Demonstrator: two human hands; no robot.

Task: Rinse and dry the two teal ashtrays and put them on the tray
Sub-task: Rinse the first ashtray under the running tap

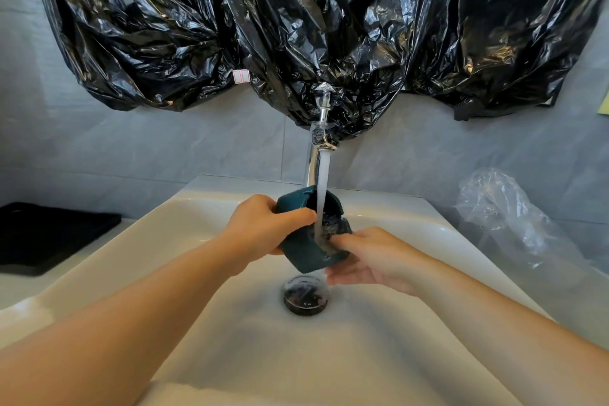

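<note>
Over the white sink (pixel 230 356) and its dark drain (pixel 305 295), the left hand (pixel 260 227) has its grip clamped round the tilted teal ashtray (pixel 296 254). The right hand (pixel 372 257) pinches the ashtray's lower right rim. Water (pixel 324 181) from the chrome tap (pixel 313 165) runs into it. Far left, a black tray (pixel 49 234) sits on the tabletop (pixel 19 287). Black plastic sheeting (pixel 296 26) hangs behind.

Bright, soft light, heavy fisheye at the edges

Even, daylight-ish light with no hard shadows, just a faint soft one in the sink (pixel 230 339) under the ashtray (pixel 296 254). The black plastic (pixel 296 26) up top is full of white glints, and the tap (pixel 313 165) flares a bit too. The water (pixel 324 181) goes smeary where it lands. The sink rim bows and the forearms (pixel 115 323) balloon toward the bottom corners. The tray (pixel 49 234) on the left is near-black, with no detail.
</note>
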